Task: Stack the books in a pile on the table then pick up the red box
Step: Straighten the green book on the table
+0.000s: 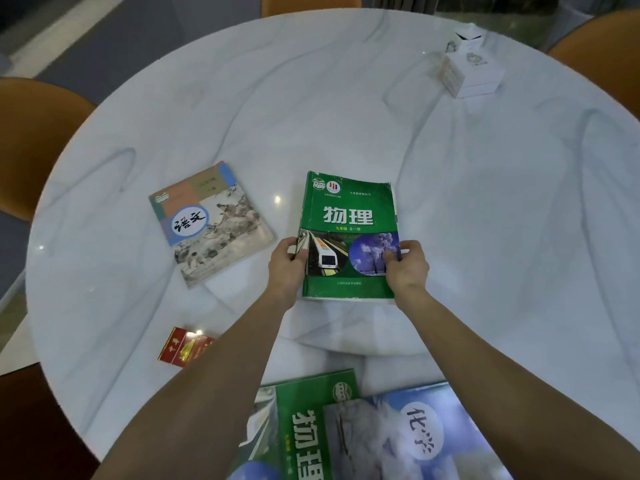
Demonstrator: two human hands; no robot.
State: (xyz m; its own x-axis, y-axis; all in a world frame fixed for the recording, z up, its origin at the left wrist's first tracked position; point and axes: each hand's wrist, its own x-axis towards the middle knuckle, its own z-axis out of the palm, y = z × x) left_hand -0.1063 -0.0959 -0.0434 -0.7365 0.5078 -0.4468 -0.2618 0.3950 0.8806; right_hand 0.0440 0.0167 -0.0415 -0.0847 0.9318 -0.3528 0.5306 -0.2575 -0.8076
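We hold the green book (349,233) at mid-worktop, both hands on its lower half. Left hand (288,268) clamps the spine edge, thumb on the cover, fingers curled under. Right hand (406,265) clamps the page edge in the same way. Each grip is closed on the book. Cover: green, large white characters, a train photo and a round blue tree photo below; corners worn, white page block showing at the near edge.

Left of it, apart, lies a beige book (211,223), tilted, with a painted scene and a blue oval. At the near edge a second green book (304,424) lies partly under a blue book (408,438); the two overlap. The red box (183,346) sits near left, flat, its right end hidden by the left forearm.

Worktop (346,98): round, white marble with grey veins, glossy. A white box (471,69) sits far right. Orange chairs (31,140) ring the worktop; floor grey.
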